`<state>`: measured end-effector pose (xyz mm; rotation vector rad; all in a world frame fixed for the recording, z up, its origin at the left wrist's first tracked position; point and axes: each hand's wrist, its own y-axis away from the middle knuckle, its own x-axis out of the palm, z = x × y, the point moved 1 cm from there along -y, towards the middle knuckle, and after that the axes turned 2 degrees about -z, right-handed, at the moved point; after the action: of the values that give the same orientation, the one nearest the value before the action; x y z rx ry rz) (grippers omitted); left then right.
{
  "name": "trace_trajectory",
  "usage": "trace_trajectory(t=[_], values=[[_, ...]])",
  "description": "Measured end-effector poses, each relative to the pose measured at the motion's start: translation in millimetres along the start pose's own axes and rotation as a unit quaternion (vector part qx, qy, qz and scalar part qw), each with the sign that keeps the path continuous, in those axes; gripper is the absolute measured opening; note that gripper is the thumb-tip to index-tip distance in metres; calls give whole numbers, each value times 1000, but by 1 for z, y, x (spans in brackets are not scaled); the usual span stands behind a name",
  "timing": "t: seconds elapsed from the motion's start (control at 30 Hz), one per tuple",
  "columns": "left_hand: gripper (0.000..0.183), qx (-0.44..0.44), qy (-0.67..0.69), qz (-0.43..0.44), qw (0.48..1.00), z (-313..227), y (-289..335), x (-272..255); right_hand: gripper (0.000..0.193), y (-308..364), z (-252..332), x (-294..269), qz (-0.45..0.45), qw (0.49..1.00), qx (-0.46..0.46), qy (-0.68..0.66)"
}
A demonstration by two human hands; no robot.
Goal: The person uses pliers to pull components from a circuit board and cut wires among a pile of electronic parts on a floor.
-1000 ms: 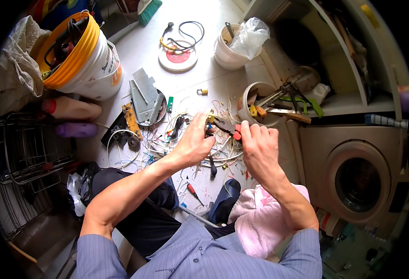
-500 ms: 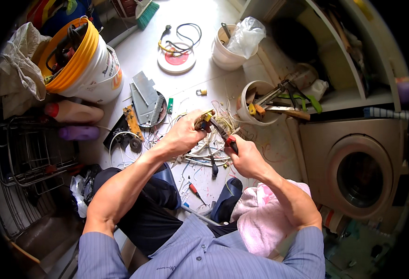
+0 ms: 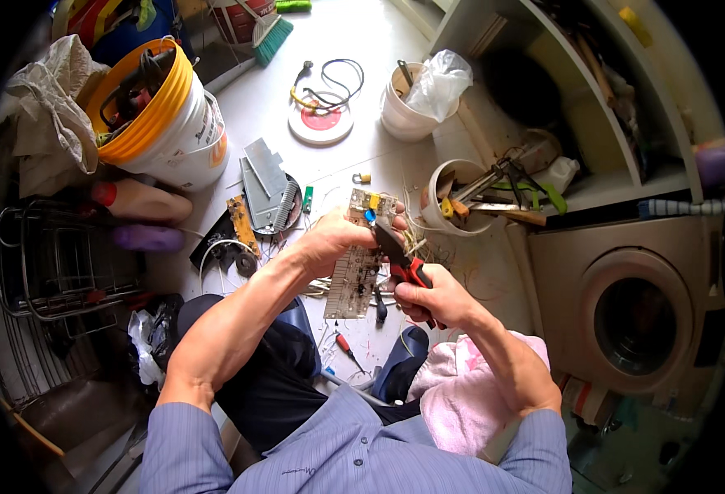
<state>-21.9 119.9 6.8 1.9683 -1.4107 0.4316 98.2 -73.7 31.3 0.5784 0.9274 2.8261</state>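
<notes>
My left hand (image 3: 335, 240) grips a tan circuit board (image 3: 348, 290) near its upper part, with fingers showing at its far right edge. The board is tilted so its face with small parts shows, among them a blue disc-shaped part (image 3: 370, 215) and a yellow block (image 3: 374, 201). My right hand (image 3: 438, 298) is closed around red-and-black handled pliers (image 3: 410, 270). Their dark jaws reach over the board, close to the left thumb and just below the blue part. Whether the jaws pinch anything, I cannot tell. Behind the board lies a heap of loose wires (image 3: 317, 286), partly hidden.
A red-handled screwdriver (image 3: 345, 346) lies near my feet. Grey metal plates (image 3: 265, 185) and a brown circuit board (image 3: 241, 222) lie at left. Buckets stand around: a yellow-rimmed one (image 3: 183, 123), a tool-filled one (image 3: 437, 185). At right is a washing machine (image 3: 560, 255).
The circuit board has turned so its broad face shows, hanging down toward me. My right hand and the pliers have shifted slightly right and nearer. The whole view has moved a little.
</notes>
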Motion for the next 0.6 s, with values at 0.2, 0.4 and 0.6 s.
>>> trace_trajectory(t=[0.2, 0.4, 0.6], values=[[64, -21, 120, -34, 992, -4, 9, -11, 7, -1, 14, -5, -67, 994, -26, 78], [31, 44, 93, -118, 988, -1, 0, -19, 12, -48, -22, -31, -211, 962, -60, 161], [23, 29, 141, -62, 988, -12, 8, 25, 16, -145, -145, -49, -132, 922, -117, 344]])
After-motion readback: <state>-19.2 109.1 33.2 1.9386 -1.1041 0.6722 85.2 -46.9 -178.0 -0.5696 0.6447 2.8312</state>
